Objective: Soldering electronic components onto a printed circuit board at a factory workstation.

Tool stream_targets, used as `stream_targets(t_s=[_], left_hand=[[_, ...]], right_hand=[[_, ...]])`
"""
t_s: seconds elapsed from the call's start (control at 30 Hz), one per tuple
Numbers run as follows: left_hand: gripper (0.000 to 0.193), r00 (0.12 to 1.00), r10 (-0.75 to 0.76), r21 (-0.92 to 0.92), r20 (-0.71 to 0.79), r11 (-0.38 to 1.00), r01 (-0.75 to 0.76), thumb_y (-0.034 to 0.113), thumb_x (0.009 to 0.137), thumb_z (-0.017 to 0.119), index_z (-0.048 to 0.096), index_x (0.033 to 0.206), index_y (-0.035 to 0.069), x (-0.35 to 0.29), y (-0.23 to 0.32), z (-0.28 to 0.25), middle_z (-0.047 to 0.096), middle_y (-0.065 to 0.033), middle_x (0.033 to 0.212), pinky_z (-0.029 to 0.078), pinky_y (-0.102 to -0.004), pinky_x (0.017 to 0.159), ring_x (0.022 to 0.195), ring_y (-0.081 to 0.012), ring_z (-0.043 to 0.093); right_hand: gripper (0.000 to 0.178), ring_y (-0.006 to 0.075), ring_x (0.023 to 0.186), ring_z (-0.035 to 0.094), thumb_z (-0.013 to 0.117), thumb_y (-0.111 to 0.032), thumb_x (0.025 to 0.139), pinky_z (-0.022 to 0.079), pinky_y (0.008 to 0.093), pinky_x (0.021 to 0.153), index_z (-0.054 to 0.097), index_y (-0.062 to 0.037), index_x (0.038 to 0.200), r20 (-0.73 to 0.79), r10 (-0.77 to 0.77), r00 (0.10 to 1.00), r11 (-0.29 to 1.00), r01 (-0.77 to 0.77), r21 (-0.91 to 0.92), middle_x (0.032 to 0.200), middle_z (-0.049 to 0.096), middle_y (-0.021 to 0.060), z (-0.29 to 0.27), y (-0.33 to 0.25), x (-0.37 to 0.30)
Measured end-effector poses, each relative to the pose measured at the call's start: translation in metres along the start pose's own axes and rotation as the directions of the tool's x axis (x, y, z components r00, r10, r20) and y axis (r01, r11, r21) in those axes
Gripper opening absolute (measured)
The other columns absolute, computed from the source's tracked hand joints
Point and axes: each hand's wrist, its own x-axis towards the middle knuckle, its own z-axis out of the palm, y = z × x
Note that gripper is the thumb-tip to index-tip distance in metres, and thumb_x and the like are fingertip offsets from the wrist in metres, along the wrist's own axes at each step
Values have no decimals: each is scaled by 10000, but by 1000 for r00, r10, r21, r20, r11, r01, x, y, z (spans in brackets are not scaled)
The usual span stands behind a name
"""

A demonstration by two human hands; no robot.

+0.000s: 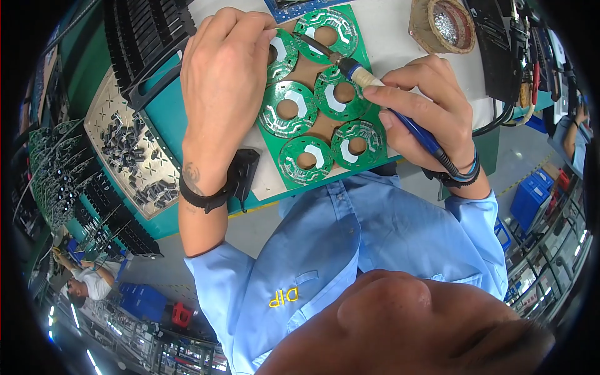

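Note:
My right hand (431, 109) is closed around a soldering iron (361, 75) with a blue handle and pale collar. Its tip points up and left, at the gap between the two top round boards of a green circuit board panel (272, 153). Several ring-shaped boards with centre holes and white patches make up this panel. Over its upper left part, my left hand (226, 75) has its fingers curled and pinched together near the top left ring. Whatever those fingers hold, if anything, is hidden behind the hand. A black band with a small black box circles my left wrist.
Left of the panel lies a beige tray (103, 103) of small black components, near black slotted racks (147, 37). A bowl of metal shavings (451, 28) stands at the upper right, beside black equipment and cables (500, 69). Green boards with components (59, 175) sit far left.

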Motion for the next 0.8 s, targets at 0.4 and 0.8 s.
stream_targets(t_s=[0.4,0.8], left_hand=[[157,983,-182,-38,3,983,182,116,982,762,670,1035,0,-2,6,-5,704,-142,919,545,-389,713,792,-297,689],[128,983,-186,-75,7,980,186,99,1001,730,673,1047,-6,-3,4,-2,700,-148,928,550,-388,702,780,-291,692]], right_hand=[[340,305,832,645,777,-43,756,505,410,763,797,-6,1093,-13,-14,1000,1000,14,22,973,718,153,-4,-1,-3],[301,284,955,672,678,-141,967,522,391,888,721,67,1180,-530,332,781,931,-362,50,1131,724,195,-7,10,-87]])
